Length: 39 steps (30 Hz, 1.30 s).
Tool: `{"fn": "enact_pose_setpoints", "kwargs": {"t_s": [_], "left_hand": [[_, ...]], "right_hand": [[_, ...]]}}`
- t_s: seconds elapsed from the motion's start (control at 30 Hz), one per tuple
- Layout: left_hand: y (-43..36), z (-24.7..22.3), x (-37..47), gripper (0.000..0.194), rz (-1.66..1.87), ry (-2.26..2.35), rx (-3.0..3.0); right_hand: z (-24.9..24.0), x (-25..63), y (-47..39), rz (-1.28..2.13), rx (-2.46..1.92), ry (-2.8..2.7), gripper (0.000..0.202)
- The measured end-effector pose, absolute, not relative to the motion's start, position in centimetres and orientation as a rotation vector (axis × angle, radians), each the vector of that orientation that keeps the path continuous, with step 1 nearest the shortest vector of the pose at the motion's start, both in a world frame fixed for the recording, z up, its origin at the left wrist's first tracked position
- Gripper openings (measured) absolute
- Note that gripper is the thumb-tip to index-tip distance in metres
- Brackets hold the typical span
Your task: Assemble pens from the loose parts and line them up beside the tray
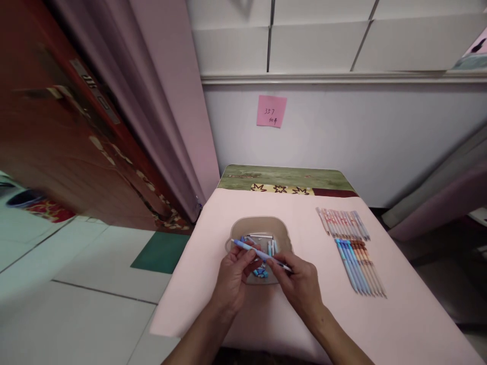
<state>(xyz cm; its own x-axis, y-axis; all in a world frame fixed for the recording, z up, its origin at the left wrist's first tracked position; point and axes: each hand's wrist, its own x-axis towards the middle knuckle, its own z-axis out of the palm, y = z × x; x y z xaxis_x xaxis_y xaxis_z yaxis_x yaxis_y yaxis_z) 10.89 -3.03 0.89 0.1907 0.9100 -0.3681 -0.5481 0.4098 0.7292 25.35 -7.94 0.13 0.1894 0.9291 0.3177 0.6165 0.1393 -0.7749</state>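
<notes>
A blue pen [262, 253] is held between my two hands, slanting down to the right over a beige basket [266, 223]. My left hand [236, 274] pinches it near its upper left end. My right hand [297, 276] grips it near the lower right end. Inside the basket lie several loose pen parts [270, 247], some blue and some silver, partly hidden by my hands. To the right, a row of blue and brown pens [359, 268] lies side by side, below a row of pale pens with reddish markings [342, 224].
The table has a pale pink cover [205, 253] and a green patterned far edge [285, 175]. Behind it is a white wall with a pink note [271, 111]. A brown door [95, 126] and purple curtain [167, 101] stand at the left.
</notes>
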Motion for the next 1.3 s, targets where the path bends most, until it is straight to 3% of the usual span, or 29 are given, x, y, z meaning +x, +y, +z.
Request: {"fn": "enact_pose_setpoints", "kwargs": {"t_s": [0.2,0.3,0.43,0.67,0.9,1.1,1.3], "left_hand": [[-3.4,1.2,11.3,0.029,1.093,0.817,0.473],[-3.1,1.0,11.1,0.024,1.152,0.823,0.473],[-1.9,1.3,9.9,0.018,1.229,0.866,0.493],[-1.2,1.6,8.5,0.015,1.262,0.921,0.496],[-1.6,0.6,9.6,0.016,1.215,0.922,0.449],[-1.9,1.2,10.7,0.018,1.167,0.899,0.467],[-2.3,0.9,10.8,0.026,1.138,0.877,0.488]], "right_hand": [[0.0,25.0,-7.9,0.55,-1.614,-1.512,0.042],[-0.1,25.1,-7.8,0.62,-1.599,-1.485,0.027],[-0.2,26.1,-6.4,0.596,-1.647,-1.49,0.053],[-2.0,26.3,-3.0,0.638,-1.547,-1.536,0.042],[-1.0,24.8,-6.1,0.802,-1.388,-1.347,0.033],[-1.8,23.6,-7.6,0.557,-1.446,-1.372,0.014],[-1.3,23.7,-8.0,0.692,-1.466,-1.343,0.036]]}}
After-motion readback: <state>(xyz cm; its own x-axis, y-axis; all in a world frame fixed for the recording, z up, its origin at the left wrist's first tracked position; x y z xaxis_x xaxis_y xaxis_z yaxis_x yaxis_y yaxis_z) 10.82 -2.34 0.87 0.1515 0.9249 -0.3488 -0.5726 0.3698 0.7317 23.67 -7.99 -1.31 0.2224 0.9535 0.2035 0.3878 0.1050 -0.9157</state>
